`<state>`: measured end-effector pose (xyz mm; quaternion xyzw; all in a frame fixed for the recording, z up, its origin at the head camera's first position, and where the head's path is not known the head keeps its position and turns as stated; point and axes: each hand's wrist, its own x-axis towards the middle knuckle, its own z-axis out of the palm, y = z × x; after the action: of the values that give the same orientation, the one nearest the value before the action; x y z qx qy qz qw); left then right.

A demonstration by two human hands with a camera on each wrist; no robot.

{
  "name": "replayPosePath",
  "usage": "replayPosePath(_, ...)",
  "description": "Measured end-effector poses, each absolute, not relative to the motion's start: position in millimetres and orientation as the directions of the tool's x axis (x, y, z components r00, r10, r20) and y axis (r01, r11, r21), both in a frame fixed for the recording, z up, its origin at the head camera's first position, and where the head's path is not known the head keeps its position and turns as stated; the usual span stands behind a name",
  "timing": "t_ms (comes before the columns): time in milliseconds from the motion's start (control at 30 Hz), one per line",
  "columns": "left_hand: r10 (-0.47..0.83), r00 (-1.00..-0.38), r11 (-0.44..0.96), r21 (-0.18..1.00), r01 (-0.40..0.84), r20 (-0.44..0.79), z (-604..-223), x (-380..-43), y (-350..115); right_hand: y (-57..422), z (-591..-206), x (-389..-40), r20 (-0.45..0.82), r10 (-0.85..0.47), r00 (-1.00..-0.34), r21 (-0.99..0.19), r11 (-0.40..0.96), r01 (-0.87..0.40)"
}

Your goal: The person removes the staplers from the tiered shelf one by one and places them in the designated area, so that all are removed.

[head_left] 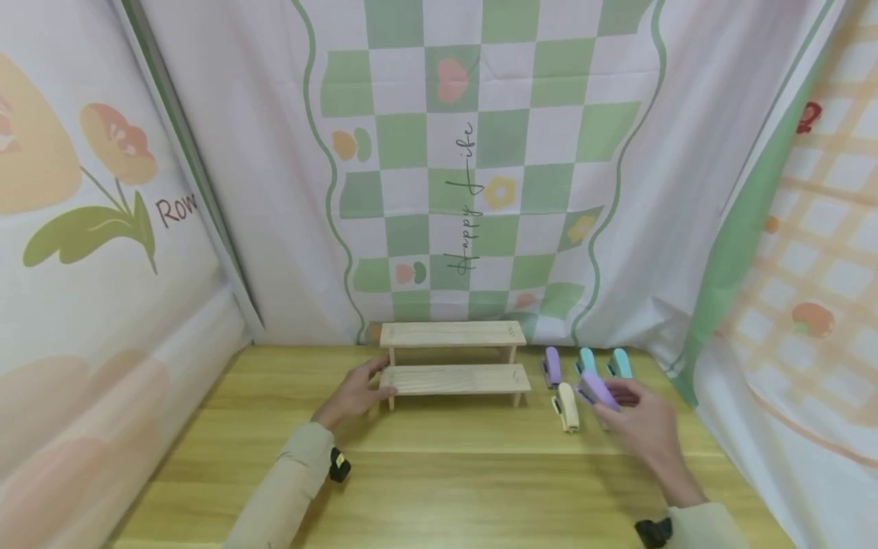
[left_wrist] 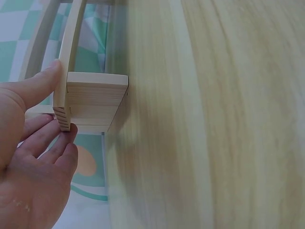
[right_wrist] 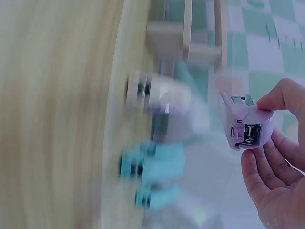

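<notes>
My left hand (head_left: 351, 395) pinches the left end of the lower board of a two-step wooden shelf (head_left: 453, 379); in the left wrist view the thumb lies on one face of the board and the fingertips on the other. Between the thumb and fingers of my right hand (head_left: 645, 423) is a purple stapler (right_wrist: 249, 125), held above the table. Around it stand a cream stapler (head_left: 566, 409), another purple stapler (head_left: 552, 367) and two teal staplers (head_left: 585, 361). The right hand partly hides the table just under it.
The wood-grain table (head_left: 439, 488) carries everything. Behind the shelf hangs a green-and-white checked cloth (head_left: 480, 191). Patterned cloths also hang along the left side (head_left: 103, 305) and right side (head_left: 816, 267).
</notes>
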<state>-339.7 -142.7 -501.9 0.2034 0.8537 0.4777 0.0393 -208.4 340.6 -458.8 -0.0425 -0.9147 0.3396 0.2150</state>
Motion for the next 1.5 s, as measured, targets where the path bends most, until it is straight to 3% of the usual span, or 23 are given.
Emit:
replayPosePath(333,0.373,-0.92,0.474,0.828,0.301,0.121,-498.5,-338.8,-142.1,408.6,-474.0,-199.9,0.387,0.356,-0.851,-0.627,0.778,0.04)
replayPosePath(867,0.389,-0.913,0.474,0.823,0.313,0.123,-500.0,-337.7,-144.0,425.3,-494.4,-224.2,0.153,0.545,-0.824,-0.748,0.609,0.264)
replayPosePath(1500,0.391,-0.915,0.489,0.818,0.302,0.103,-501.3,-340.1,-144.3,431.8,-510.3,-233.5,0.139,0.519,-0.844,-0.711,0.646,0.28)
